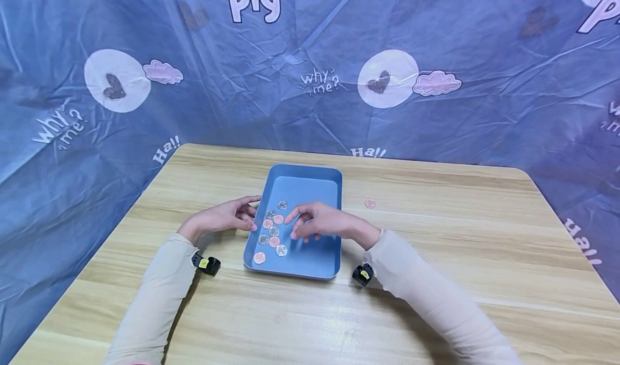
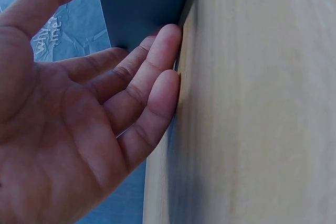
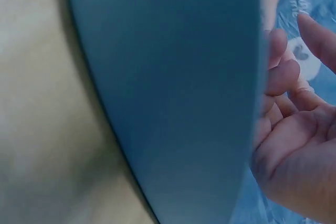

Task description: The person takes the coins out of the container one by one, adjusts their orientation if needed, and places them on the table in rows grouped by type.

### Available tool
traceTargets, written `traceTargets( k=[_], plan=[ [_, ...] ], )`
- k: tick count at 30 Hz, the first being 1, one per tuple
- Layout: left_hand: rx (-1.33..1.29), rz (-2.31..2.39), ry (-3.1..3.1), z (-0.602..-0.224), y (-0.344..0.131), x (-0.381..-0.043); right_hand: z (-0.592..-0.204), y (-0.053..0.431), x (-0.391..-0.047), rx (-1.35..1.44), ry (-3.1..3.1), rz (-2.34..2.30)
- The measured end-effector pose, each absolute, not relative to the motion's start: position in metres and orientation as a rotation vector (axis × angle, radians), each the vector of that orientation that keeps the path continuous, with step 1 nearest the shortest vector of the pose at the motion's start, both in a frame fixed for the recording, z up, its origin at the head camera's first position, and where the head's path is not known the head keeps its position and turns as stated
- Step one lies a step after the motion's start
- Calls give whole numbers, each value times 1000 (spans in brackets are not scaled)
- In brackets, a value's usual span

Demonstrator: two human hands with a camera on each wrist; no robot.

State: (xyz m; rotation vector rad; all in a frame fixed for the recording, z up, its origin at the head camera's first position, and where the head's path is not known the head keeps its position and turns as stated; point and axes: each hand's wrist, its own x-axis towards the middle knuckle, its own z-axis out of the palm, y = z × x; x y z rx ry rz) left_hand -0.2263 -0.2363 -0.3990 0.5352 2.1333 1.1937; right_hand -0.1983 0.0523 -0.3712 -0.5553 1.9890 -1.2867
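Observation:
A shallow blue rectangular tray (image 1: pixel 310 190) lies on the table, with several coins in its left half. Some are copper-coloured, like the coin (image 1: pixel 259 258) in the near left corner; others are silvery, like the coin (image 1: pixel 282 251) beside it. My left hand (image 1: pixel 223 216) rests at the tray's left side, fingers loosely bent against the wall (image 2: pixel 147 3) in the left wrist view. Over the middle of the tray hovers my right hand (image 1: pixel 325 219), index finger stretched toward the coins and nothing visible in its fingers. The tray wall (image 3: pixel 168 77) partly hides those fingers in the right wrist view.
One copper-coloured coin (image 1: pixel 370 204) lies on the wooden table (image 1: pixel 436 225), right of the tray. A blue printed curtain (image 1: pixel 290 112) hangs behind the table. Each wrist carries a small black camera, the left one (image 1: pixel 208 265) hanging low over the tabletop.

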Motion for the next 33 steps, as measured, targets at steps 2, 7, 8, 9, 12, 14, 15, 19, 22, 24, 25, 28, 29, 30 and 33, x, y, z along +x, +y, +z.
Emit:
traceTargets(
  k=[2, 7, 8, 9, 12, 14, 15, 19, 22, 24, 25, 28, 29, 30, 33],
  plan=[
    [539, 1192, 2133, -399, -236, -226, -375, 49, -196, -555, 1981, -1273],
    [547, 1199, 2127, -398, -236, -226, -385, 41, -191, -565, 1977, -1225],
    [551, 1200, 2127, -398, -236, -226, -386, 40, -190, -566, 1981, -1214],
    [552, 1202, 2127, -398, -236, -226, -388, 39, -189, -570, 1985, -1205],
    [558, 1200, 2128, -398, -236, -226, -391, 35, -189, -581, 1992, -1180],
    [557, 1200, 2129, -398, -236, -226, -393, 33, -189, -591, 1991, -1175],
    [557, 1199, 2129, -398, -236, -225, -394, 32, -189, -600, 1990, -1172],
    [557, 1200, 2128, -398, -236, -225, -397, 29, -190, -621, 2000, -1145],
    [556, 1201, 2130, -398, -236, -225, -398, 27, -191, -631, 2016, -1126],
    [554, 1201, 2131, -398, -236, -224, -399, 26, -192, -634, 2025, -1120],
    [551, 1202, 2131, -398, -237, -224, -400, 26, -192, -636, 2030, -1118],
    [548, 1203, 2128, -398, -237, -225, -401, 24, -192, -647, 2050, -1101],
    [547, 1203, 2127, -398, -237, -225, -401, 24, -192, -651, 2059, -1091],
    [548, 1204, 2125, -398, -237, -225, -401, 23, -192, -655, 2070, -1080],
    [545, 1208, 2119, -398, -236, -225, -401, 22, -192, -657, 2096, -1050]
  ],
)
